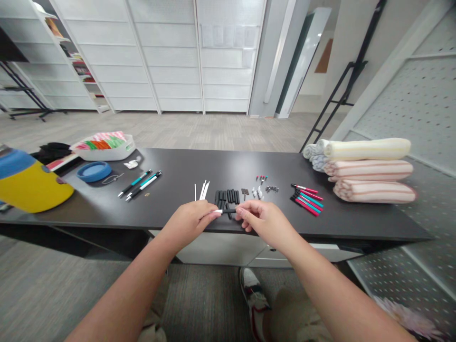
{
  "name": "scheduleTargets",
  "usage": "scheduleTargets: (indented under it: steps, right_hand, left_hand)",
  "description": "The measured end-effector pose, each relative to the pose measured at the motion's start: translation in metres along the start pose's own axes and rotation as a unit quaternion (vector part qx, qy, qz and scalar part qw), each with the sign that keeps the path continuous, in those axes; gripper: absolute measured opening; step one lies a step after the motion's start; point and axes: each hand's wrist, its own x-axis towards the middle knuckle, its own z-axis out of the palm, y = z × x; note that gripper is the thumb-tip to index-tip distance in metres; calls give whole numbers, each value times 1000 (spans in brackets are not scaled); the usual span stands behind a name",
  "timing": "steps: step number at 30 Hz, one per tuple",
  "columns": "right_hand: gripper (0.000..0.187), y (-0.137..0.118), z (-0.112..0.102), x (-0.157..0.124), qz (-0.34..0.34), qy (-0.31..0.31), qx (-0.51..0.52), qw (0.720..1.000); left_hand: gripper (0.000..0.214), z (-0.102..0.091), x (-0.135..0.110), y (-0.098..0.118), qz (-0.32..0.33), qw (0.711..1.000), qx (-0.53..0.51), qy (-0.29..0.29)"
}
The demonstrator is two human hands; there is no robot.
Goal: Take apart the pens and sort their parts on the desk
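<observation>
My left hand [194, 219] pinches the white end of a thin pen part [225, 211], and my right hand [261, 217] pinches its black end, holding it level just above the near edge of the black table [199, 166]. Right behind my hands lie several white refill tubes [203, 190], several black pen barrels [227, 196], and small tips and springs [261, 189]. Several red and teal pen pieces [308, 199] lie to the right. Three assembled pens [140, 184] lie to the left.
Rolled and folded striped towels [366, 171] are stacked at the right end. On the left are a blue ring [94, 171], a white tray with coloured items [107, 145] and a yellow and blue object [28, 183]. My shoe [253, 290] shows below the table.
</observation>
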Motion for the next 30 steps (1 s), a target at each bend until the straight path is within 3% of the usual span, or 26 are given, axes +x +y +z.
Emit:
scheduleTargets:
  steps: [7,22,26,28,30]
  right_hand:
    - [35,3,0,2,-18,-2,47,999]
    - [30,-3,-5,-1,-33,33,20,999]
    - [26,-11,-32,-6,-54,130,-100,985]
    - [18,-10,-51,-7,-58,201,-239,948]
    - [13,-4,-67,-6,-49,230,-376,896]
  left_hand:
    - [34,0,1,1,-9,1000,-2,-6]
    - [31,-4,0,4,-23,999,-29,0]
    - [31,-5,1,5,-29,999,-39,4]
    - [31,-4,1,5,-28,999,-40,5]
    - [31,-3,1,4,-28,999,-36,5]
